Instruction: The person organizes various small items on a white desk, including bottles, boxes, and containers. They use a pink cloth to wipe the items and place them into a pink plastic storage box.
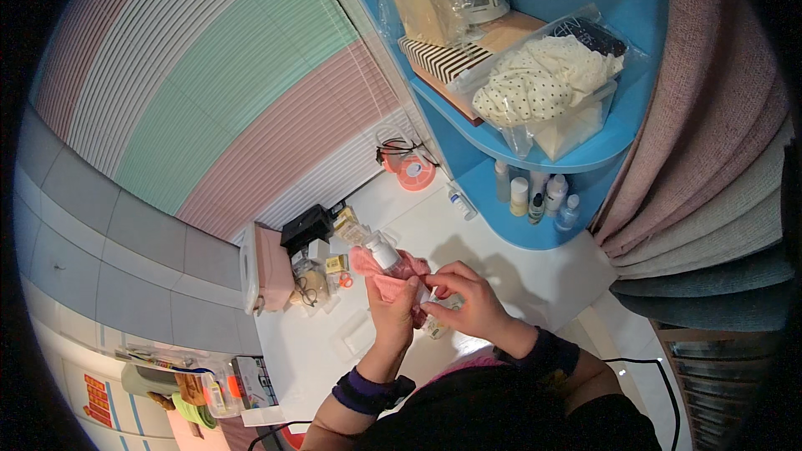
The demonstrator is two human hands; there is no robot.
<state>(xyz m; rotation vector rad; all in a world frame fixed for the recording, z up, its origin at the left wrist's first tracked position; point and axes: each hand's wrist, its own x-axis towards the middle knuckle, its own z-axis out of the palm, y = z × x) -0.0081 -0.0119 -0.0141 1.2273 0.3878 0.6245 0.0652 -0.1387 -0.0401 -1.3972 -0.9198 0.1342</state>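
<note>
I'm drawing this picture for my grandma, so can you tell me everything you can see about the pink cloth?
The pink cloth looks soft, maybe like a little towel. It is bunched and creased around a white-topped bottle, whose top pokes out. The left hand holds it up over the white table. The right hand is close by its right side, but I can't tell if it touches the cloth.

The pink cloth (386,287) looks fuzzy and matt, the pump bottle (383,253) smooth plastic, the desk (418,225) glossy, the blue shelf (528,237) smooth, the curtain (697,150) coarsely woven fabric
</note>
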